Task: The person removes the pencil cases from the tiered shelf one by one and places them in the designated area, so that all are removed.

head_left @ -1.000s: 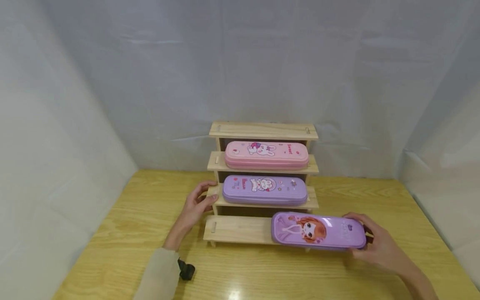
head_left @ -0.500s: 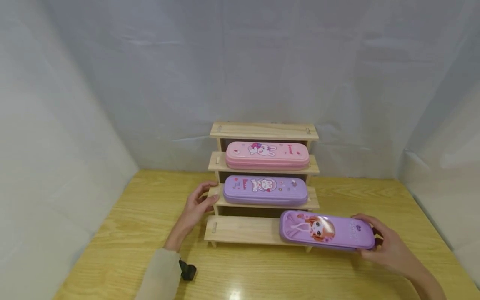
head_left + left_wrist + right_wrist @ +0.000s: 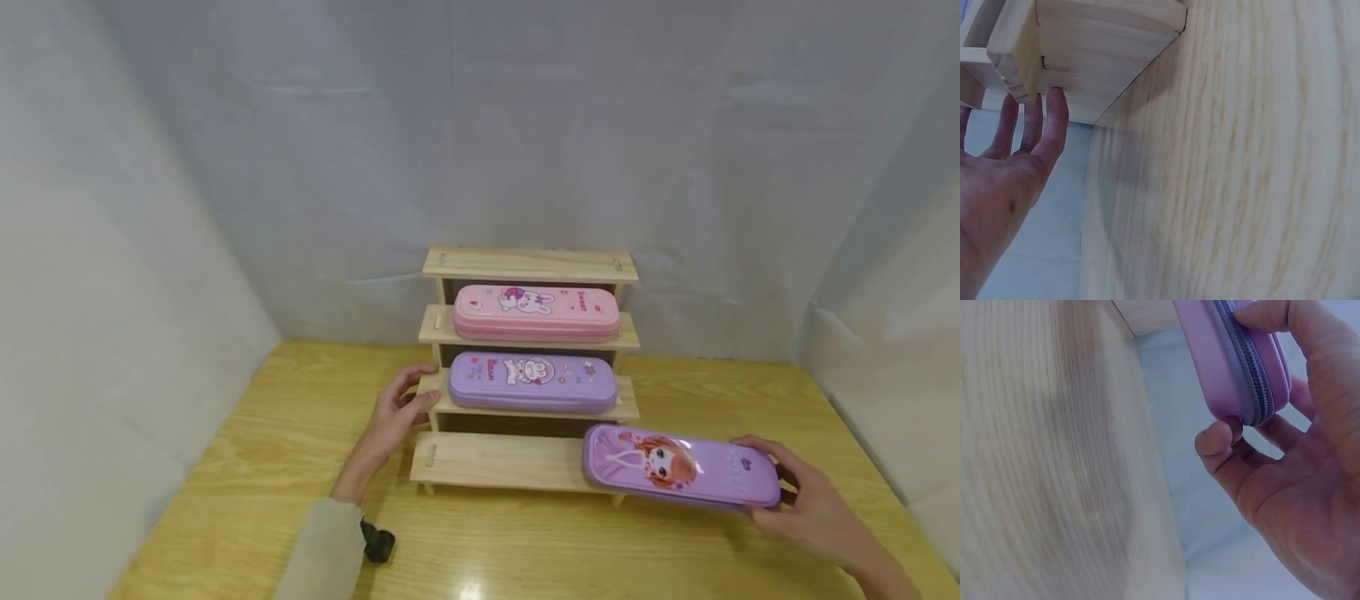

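A stepped wooden rack [image 3: 487, 460] stands at the back of the table. A pink pencil case [image 3: 536, 312] lies on its upper step, and a purple rabbit case [image 3: 532, 382] on the step below. My right hand [image 3: 806, 504] grips the right end of a purple case with a girl's picture [image 3: 678, 467], which overhangs the right end of the lowest step; its zipper edge [image 3: 1244, 362] sits between thumb and fingers. My left hand [image 3: 397, 414] rests with straight fingers [image 3: 1057, 115] against the rack's left end [image 3: 1085, 69].
The wooden table [image 3: 247, 467] runs left and front of the rack. White cloth walls [image 3: 135, 250] close in on the left, back and right. A small black object [image 3: 377, 543] sits by my left sleeve [image 3: 322, 554].
My right hand has slid the girl-picture case to the right along the lowest step, so more of it overhangs the rack's end. The left hand has stayed at the rack's left end.
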`<move>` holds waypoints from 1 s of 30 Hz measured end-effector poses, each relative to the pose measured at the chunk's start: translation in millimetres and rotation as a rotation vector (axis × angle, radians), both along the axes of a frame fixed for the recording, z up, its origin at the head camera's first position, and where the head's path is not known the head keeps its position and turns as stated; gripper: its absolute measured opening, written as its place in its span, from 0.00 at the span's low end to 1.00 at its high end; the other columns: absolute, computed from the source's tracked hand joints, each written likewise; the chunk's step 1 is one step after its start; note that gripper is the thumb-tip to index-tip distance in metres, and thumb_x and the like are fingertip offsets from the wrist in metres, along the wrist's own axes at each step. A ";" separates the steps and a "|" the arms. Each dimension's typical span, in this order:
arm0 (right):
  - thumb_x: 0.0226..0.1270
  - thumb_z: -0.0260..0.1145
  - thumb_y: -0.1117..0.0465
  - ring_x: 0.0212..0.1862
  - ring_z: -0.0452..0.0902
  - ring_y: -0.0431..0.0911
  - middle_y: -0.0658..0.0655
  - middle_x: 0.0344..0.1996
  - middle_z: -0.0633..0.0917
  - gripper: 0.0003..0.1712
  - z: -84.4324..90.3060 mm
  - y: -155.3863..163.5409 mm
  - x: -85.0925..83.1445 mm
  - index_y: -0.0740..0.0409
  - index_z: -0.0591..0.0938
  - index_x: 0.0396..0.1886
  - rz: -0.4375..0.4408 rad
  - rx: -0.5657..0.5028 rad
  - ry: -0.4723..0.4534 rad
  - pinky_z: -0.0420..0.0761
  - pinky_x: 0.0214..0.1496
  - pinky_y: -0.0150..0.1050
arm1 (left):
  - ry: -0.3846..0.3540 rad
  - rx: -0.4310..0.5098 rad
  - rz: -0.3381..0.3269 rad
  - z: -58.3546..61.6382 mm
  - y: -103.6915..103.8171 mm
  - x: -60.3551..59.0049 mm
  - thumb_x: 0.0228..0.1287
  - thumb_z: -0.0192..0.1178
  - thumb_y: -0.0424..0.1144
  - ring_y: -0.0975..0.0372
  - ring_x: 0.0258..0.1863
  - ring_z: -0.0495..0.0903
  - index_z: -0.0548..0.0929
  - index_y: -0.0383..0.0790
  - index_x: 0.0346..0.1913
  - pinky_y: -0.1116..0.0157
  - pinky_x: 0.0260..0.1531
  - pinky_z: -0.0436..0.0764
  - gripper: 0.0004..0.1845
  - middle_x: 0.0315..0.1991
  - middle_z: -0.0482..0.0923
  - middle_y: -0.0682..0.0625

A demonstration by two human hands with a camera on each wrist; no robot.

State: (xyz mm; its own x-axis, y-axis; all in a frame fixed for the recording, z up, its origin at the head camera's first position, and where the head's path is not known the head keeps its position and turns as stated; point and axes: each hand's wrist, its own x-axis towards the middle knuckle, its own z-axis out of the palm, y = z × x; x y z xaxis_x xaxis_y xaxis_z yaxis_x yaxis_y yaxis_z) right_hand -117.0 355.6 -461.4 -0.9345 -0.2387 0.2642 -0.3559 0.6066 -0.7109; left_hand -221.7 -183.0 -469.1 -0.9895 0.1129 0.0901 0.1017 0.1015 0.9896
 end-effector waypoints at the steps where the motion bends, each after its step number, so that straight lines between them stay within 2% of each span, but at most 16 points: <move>1: 0.47 0.78 0.77 0.48 0.73 0.25 0.26 0.57 0.72 0.45 -0.6 3.4 1.0 0.60 0.73 0.68 -0.005 0.004 -0.006 0.80 0.39 0.24 | -0.001 0.002 0.000 0.0 0.3 0.2 0.75 0.60 0.38 0.62 0.46 0.79 0.73 0.42 0.68 0.61 0.45 0.86 0.22 0.65 0.71 0.41; 7: 0.49 0.78 0.77 0.48 0.71 0.23 0.22 0.56 0.71 0.45 -6.8 20.9 7.5 0.61 0.73 0.69 -0.061 0.022 -0.030 0.79 0.38 0.22 | -0.012 0.013 0.009 -0.1 0.3 1.0 0.74 0.60 0.38 0.62 0.47 0.79 0.73 0.42 0.68 0.62 0.45 0.86 0.22 0.66 0.71 0.42; 15: 0.47 0.76 0.81 0.47 0.72 0.21 0.25 0.56 0.73 0.46 -14.4 43.2 17.9 0.63 0.72 0.69 -0.108 -0.020 0.014 0.80 0.37 0.21 | -0.008 0.016 0.002 -1.8 -0.4 -0.8 0.74 0.60 0.39 0.62 0.47 0.79 0.73 0.42 0.68 0.60 0.46 0.86 0.23 0.67 0.71 0.41; 19: 0.49 0.77 0.79 0.47 0.71 0.19 0.24 0.54 0.71 0.46 -19.1 50.4 18.6 0.60 0.71 0.70 -0.172 -0.027 -0.024 0.80 0.37 0.21 | -0.003 0.011 0.002 -1.4 -1.1 -0.8 0.74 0.60 0.39 0.62 0.47 0.80 0.73 0.42 0.68 0.62 0.45 0.86 0.23 0.66 0.70 0.41; 23: 0.52 0.79 0.75 0.45 0.70 0.18 0.22 0.53 0.69 0.47 -22.2 52.8 18.2 0.57 0.70 0.72 -0.257 -0.017 -0.056 0.80 0.36 0.20 | -0.006 0.007 0.002 -0.8 -1.3 -0.3 0.74 0.60 0.39 0.62 0.48 0.79 0.73 0.42 0.68 0.62 0.45 0.86 0.23 0.66 0.71 0.41; 30: 0.51 0.79 0.74 0.35 0.75 0.23 0.19 0.48 0.71 0.43 -22.6 46.5 16.1 0.54 0.74 0.68 -0.336 -0.029 0.004 0.76 0.30 0.20 | -0.018 0.011 0.002 0.6 -0.3 0.3 0.74 0.60 0.39 0.61 0.48 0.78 0.73 0.42 0.69 0.63 0.46 0.85 0.23 0.67 0.70 0.40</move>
State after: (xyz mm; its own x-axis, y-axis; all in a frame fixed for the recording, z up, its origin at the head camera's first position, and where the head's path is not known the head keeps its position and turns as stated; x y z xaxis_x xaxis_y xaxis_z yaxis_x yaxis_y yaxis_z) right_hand -100.9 402.0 -484.0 -0.9586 0.0903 0.2702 -0.1422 0.6701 -0.7285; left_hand -221.3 -183.3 -468.5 -0.9912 0.1098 0.0735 0.0836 0.0905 0.9924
